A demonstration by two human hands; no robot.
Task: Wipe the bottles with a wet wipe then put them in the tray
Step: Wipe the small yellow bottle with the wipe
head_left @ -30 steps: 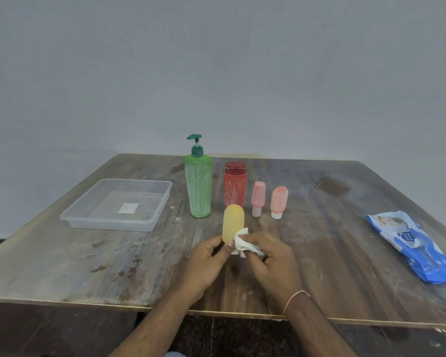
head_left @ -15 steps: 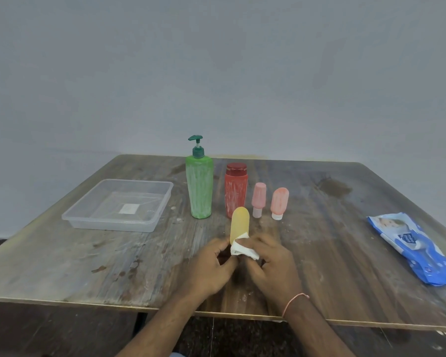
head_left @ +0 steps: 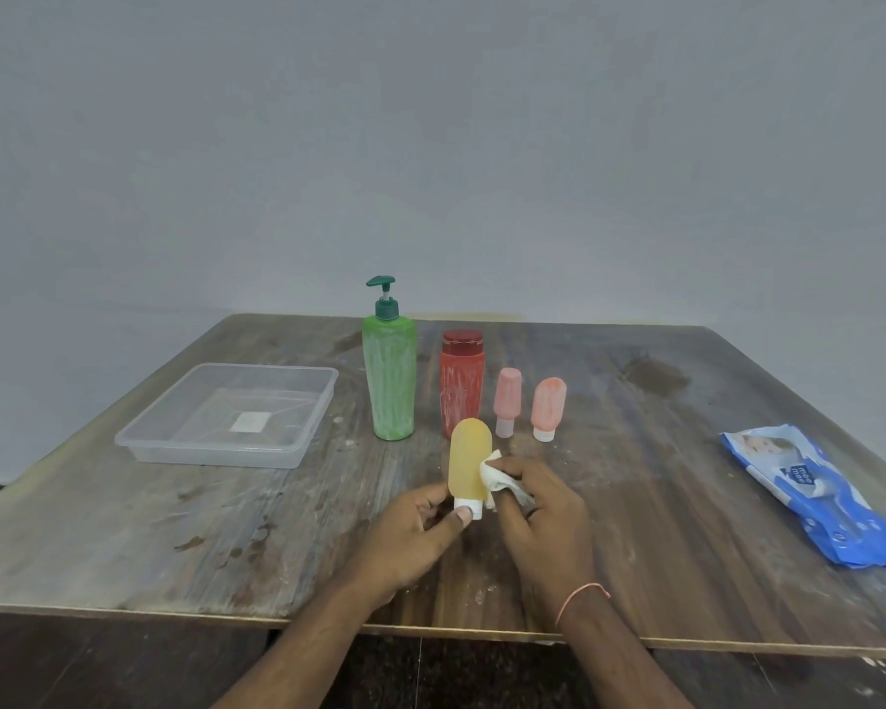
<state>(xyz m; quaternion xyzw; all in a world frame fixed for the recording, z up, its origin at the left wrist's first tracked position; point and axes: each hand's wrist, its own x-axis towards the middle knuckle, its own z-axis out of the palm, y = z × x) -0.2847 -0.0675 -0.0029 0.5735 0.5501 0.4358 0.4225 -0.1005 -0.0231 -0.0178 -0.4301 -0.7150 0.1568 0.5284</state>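
The clear tray (head_left: 185, 442) sits bare, left of four smeared bottles. Above the table (head_left: 686, 478), the yellow bottle (head_left: 467, 455) now stands more upright than a second ago, its white cap pinched by the left hand (head_left: 410, 534). The right hand (head_left: 543, 514) presses the wet wipe (head_left: 497, 478) against its side: wiping continues.

Two bare forearms are seen, with no sleeves reaching into view. A thin pinkish-orange thread bracelet (head_left: 581, 597) is worn around the right wrist, just behind the right hand (head_left: 543, 524). Nothing is worn on the left wrist or on the left hand (head_left: 410, 534). No rings can be made out on the visible fingers.
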